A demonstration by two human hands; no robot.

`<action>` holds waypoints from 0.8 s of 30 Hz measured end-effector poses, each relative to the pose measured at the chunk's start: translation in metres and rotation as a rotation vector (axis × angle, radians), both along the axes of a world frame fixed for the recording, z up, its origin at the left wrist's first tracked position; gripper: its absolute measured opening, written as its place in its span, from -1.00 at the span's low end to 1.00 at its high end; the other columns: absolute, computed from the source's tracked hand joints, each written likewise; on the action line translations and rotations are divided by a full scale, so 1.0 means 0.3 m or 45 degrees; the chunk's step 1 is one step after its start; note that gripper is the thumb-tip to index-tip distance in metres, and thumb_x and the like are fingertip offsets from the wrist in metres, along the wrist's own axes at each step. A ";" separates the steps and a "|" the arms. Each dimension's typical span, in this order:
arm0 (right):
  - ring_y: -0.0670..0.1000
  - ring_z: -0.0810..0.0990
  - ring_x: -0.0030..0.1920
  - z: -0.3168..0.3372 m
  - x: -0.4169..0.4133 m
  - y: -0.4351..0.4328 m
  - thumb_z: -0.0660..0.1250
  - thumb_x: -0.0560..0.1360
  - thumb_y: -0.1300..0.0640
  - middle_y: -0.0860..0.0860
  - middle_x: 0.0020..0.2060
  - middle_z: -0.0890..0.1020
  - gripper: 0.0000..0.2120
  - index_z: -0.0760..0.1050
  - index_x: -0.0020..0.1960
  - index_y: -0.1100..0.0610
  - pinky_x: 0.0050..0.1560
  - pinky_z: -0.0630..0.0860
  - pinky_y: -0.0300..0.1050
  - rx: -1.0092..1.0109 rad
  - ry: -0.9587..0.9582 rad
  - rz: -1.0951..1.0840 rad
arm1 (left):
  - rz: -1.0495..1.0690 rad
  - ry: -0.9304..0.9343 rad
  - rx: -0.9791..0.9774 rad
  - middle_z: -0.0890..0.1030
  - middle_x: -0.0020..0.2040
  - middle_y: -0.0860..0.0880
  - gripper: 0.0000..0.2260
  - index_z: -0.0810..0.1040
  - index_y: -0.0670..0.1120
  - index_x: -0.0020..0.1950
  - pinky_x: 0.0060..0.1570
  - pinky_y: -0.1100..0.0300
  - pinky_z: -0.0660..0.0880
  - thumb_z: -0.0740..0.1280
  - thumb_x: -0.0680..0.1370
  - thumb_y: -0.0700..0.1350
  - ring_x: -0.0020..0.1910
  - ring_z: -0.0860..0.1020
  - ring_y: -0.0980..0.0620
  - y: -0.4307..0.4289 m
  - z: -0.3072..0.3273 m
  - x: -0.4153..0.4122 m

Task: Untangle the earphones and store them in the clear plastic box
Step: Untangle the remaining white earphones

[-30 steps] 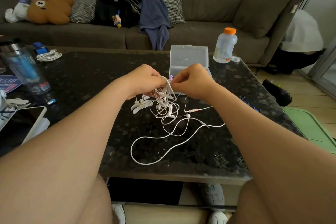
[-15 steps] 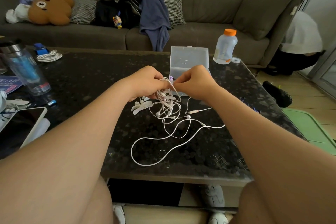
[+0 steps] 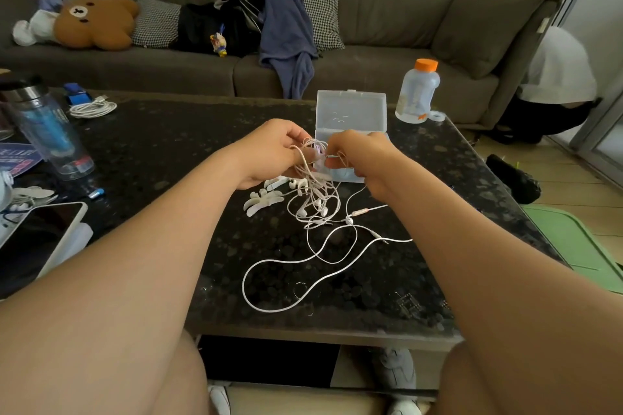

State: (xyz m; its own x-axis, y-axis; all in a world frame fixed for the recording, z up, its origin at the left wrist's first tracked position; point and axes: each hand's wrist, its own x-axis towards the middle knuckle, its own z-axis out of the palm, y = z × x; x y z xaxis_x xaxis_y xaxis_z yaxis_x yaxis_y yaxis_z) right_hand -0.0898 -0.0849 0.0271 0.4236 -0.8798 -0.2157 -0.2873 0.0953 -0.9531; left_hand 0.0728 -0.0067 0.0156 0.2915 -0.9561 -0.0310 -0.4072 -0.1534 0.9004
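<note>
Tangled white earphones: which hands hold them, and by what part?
Both the left hand and right hand pinch the tangled white earphones at the top of the knot.

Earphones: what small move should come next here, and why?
Probably ease the two hands slightly apart to loosen the knot. The left hand and right hand each pinch the earphones close together, the cords below them hang in a dense tangle, and the box behind stands open.

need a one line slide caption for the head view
Tangled earphones pinched by left hand and right hand over the table, open clear box behind
</note>
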 end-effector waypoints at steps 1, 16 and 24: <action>0.05 0.59 0.10 -0.001 0.003 0.001 0.47 0.40 0.13 0.08 0.06 0.65 -0.64 0.50 0.17 0.12 0.01 0.50 -0.06 0.003 0.002 0.001 | -0.019 0.010 0.003 0.75 0.03 -0.15 -0.81 0.60 -0.12 0.22 0.04 0.02 0.71 0.47 0.61 -0.21 -0.01 0.76 -0.07 0.003 0.002 0.001; 0.01 0.62 0.07 -0.009 0.010 -0.008 0.42 0.50 0.10 0.03 -0.08 0.71 -0.71 0.61 0.18 0.17 -0.09 0.51 -0.12 -0.121 0.085 0.059 | 0.134 0.061 -0.033 0.77 0.01 -0.11 -0.84 0.70 -0.05 0.13 0.19 -0.18 0.66 0.43 0.63 -0.28 0.14 0.72 -0.18 -0.008 -0.001 -0.003; 0.01 0.53 0.03 -0.020 0.001 -0.031 0.46 0.50 0.08 0.01 -0.08 0.66 -0.72 0.59 0.17 0.15 -0.21 0.33 -0.17 -0.158 0.136 0.089 | 0.107 0.022 -0.061 0.77 -0.05 -0.08 -0.92 0.74 -0.05 0.09 0.18 -0.18 0.65 0.45 0.65 -0.16 0.09 0.73 -0.17 -0.005 -0.010 0.008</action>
State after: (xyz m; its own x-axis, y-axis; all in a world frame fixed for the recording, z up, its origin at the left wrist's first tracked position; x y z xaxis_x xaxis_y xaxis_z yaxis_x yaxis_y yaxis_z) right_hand -0.0895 -0.0942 0.0210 0.4651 -0.8718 -0.1539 -0.3891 -0.0452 -0.9201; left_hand 0.0752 -0.0083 0.0125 0.3707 -0.9287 0.0086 -0.3791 -0.1429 0.9143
